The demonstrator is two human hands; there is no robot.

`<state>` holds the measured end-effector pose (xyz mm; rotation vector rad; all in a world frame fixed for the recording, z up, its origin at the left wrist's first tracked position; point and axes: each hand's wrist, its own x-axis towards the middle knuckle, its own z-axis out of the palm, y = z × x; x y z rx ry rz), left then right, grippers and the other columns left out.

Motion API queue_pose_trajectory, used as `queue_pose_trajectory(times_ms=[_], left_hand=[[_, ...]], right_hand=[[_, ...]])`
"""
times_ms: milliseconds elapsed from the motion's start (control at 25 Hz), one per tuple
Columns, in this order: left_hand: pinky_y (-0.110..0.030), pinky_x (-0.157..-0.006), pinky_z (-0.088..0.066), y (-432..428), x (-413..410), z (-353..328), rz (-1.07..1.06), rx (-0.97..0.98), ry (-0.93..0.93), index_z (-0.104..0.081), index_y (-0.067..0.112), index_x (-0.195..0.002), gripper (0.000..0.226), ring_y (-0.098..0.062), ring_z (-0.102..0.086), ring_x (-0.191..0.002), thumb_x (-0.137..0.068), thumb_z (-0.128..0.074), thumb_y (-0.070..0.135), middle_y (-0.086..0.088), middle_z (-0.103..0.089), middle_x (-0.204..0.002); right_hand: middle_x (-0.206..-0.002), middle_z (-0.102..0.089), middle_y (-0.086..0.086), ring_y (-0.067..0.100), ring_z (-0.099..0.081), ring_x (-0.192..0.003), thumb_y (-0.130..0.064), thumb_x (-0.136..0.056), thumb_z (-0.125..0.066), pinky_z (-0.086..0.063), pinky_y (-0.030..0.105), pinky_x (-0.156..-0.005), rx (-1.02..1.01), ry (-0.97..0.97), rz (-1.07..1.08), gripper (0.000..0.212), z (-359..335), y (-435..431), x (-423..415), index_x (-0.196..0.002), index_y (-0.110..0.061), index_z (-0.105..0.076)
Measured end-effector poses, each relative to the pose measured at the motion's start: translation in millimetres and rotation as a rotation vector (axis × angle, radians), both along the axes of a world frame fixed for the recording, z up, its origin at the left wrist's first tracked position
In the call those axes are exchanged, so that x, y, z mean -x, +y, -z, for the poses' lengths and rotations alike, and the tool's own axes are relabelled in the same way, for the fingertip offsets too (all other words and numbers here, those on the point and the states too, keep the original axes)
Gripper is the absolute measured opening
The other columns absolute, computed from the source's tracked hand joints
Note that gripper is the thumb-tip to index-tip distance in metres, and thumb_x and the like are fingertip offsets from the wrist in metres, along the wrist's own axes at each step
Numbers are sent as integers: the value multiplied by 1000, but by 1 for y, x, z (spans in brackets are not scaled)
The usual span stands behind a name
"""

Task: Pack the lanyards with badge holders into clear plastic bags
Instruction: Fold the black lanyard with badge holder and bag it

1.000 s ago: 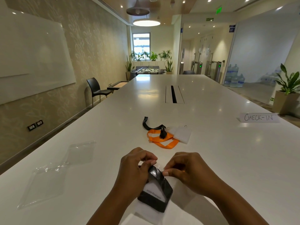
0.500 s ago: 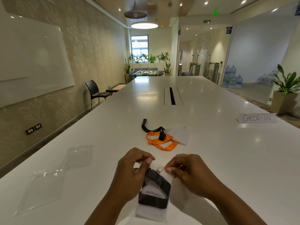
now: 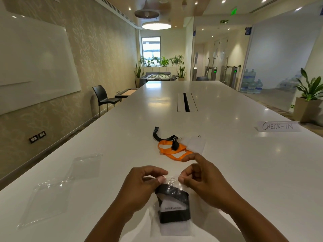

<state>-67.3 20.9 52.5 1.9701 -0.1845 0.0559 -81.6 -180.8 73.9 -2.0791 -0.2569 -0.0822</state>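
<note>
A clear plastic bag (image 3: 174, 227) lies on the white table (image 3: 227, 172) just in front of me, with a black lanyard wrapped round a white name badge (image 3: 173, 206) inside it. My left hand (image 3: 141, 187) pinches the bag's top edge on the left. My right hand (image 3: 202, 182) pinches the same edge on the right, its index finger raised. Farther back lie an orange lanyard (image 3: 172, 151), a black lanyard (image 3: 161, 136) and a badge holder (image 3: 195, 144) in a small heap. Two empty clear bags (image 3: 57, 187) lie flat to my left.
A white "CHECK-IN" card (image 3: 277, 126) stands at the right of the table. A cable slot (image 3: 186, 104) sits in the table's middle, farther off. A black chair (image 3: 103, 97) stands by the left wall and a potted plant (image 3: 309, 98) at the right.
The bagged black lanyard has tilted upright and settled lower in the bag. Both hands shifted to the bag's top edge, and my right index finger has lifted.
</note>
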Motion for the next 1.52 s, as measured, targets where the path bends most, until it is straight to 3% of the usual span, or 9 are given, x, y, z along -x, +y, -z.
queue_pose_trajectory(times_ms=[80,280,480,600,680,960,1200,1400,1520], left_hand=[[-17,-64,-56,2,0,0,0,45,72,-75,33,-91,24,-6,-71,-79,-87,-68,11,11,-72,-78],[-15,-59,-54,8,-1,3,-28,31,165,-74,21,-94,20,-9,-73,-72,-82,-74,6,1,-75,-71],[-24,-73,-58,3,1,4,-122,-77,63,-73,18,-93,16,-9,-72,-69,-80,-76,10,2,-74,-67],[-14,-71,-53,-3,2,4,-151,-164,-8,-73,23,-94,13,-4,-69,-71,-83,-74,15,9,-72,-74],[-7,-66,-47,-4,2,4,-148,-207,-20,-72,24,-95,13,-4,-67,-75,-85,-73,17,10,-71,-82],[2,-56,-43,-9,4,3,-83,-203,-20,-66,32,-105,25,-3,-65,-79,-88,-68,14,11,-68,-81],[-1,-56,-40,-11,7,0,-47,-192,7,-61,43,-104,25,-2,-64,-83,-88,-69,26,16,-68,-84],[-9,-60,-51,-5,4,2,-64,-93,87,-70,32,-93,23,0,-69,-71,-84,-72,12,8,-71,-71],[-7,-52,-47,-3,4,4,-95,-88,96,-70,28,-83,25,3,-67,-64,-82,-71,4,8,-70,-63]], right_hand=[[-86,-70,-1,14,-69,-79,-16,-87,-70,-58,33,-83,34,68,15,44,0,1,1,-119,-33,-45],[-87,-65,-5,8,-62,-79,-10,-92,-62,-54,22,-82,199,32,17,50,2,4,4,-126,-31,-32],[-84,-55,-10,6,-56,-77,4,-86,-59,-48,15,-71,346,-11,-38,60,5,8,4,-117,-37,-27],[-86,-56,-13,2,-55,-81,-21,-96,-57,-43,11,-71,356,-20,-49,30,11,9,1,-118,-35,-43],[-89,-57,-15,1,-55,-81,-34,-96,-54,-40,10,-70,371,5,-36,10,14,10,-1,-104,-30,-57],[-86,-57,-15,3,-55,-76,-37,-95,-54,-38,9,-67,391,66,-10,11,16,7,-8,-90,-28,-59],[-90,-55,-11,4,-52,-78,-29,-97,-54,-38,12,-67,401,-66,21,10,17,12,-5,-88,-27,-54],[-87,-57,-8,7,-53,-79,-23,-96,-55,-43,17,-70,377,-130,8,11,20,21,0,-85,-24,-57],[-84,-56,-7,8,-53,-78,-20,-94,-54,-45,22,-70,384,-156,66,10,26,33,4,-85,-21,-58]])
